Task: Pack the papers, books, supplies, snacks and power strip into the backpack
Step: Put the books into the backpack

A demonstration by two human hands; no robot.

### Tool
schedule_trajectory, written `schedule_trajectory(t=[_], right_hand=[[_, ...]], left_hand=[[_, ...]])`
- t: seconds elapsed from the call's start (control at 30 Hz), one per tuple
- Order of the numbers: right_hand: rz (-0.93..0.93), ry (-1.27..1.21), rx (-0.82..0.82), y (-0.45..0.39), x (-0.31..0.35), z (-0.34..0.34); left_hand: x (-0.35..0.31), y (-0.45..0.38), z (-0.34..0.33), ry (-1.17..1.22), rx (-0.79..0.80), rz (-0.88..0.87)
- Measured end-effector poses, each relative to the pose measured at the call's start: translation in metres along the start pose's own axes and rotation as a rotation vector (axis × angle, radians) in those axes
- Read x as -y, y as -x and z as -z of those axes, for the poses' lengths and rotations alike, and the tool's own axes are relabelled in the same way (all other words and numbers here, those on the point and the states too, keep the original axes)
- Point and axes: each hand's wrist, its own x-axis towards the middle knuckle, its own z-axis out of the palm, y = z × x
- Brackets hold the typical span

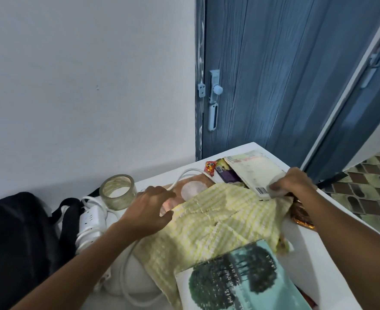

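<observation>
right hand [293,183] pinches cream paperback book [255,171] at barcode corner, far table side | left hand [148,209] spread over yellow cloth [218,222] | book light, floppy; grip spine

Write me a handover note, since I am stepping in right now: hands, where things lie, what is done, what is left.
Left hand: open, hovering over the yellow cloth.
Right hand: grip on the book with the barcode, at the table's far side.
Backpack: at the left, nothing seen going in yet.
Power strip and tape roll lie beside it; snacks at the far edge; tree-cover book nearest you.
Done: nothing visibly packed. Left: everything.
</observation>
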Motion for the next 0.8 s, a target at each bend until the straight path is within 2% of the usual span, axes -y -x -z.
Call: schedule_trajectory(t=[0.17,0.27,0.33,0.43,0.53,0.7,0.8], right_hand=[[0.072,-0.189,-0.121,0.007,0.016,0.013],[0.12,-0.416,-0.137,0.017,0.031,0.028],[0.163,-0.498,-0.221,0.031,0.045,0.037],[0.298,-0.477,-0.384,0.067,0.074,0.045],[0.454,-0.458,-0.462,0.102,0.099,0.049],[0.728,-0.557,-0.401,0.168,0.155,0.04],[0.834,-0.708,-0.233,0.213,0.189,0.029]], left_hand=[[0.012,0.014,0.017,0.032,-0.041,0.013],[0.023,0.031,0.028,0.071,-0.027,0.035],[0.035,0.051,0.041,0.087,-0.004,0.071],[0.056,0.101,0.072,0.033,0.075,0.141],[0.081,0.162,0.101,-0.015,0.245,0.253],[0.111,0.267,0.125,-0.045,0.556,0.506],[0.113,0.306,0.12,0.024,0.585,0.533]])
